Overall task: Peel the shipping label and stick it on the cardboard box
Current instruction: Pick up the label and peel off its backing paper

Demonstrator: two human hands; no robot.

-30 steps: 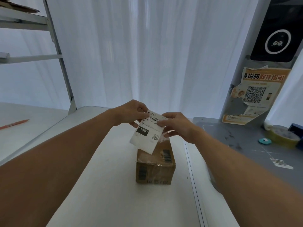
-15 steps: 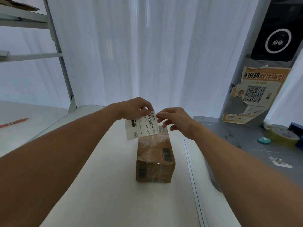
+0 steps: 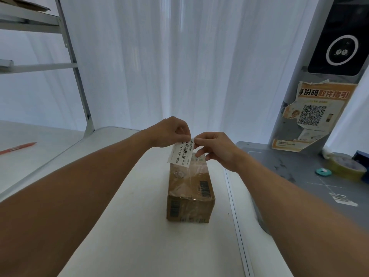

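Right hand [image 3: 216, 150] is back pinching the shipping label's [image 3: 180, 152] top corner beside the left hand [image 3: 169, 132], at 12 o'clock above the cardboard box [image 3: 189, 188]: peel's starting.

The shipping label [image 3: 181, 152] hides the cardboard box's [image 3: 190, 193] far end.
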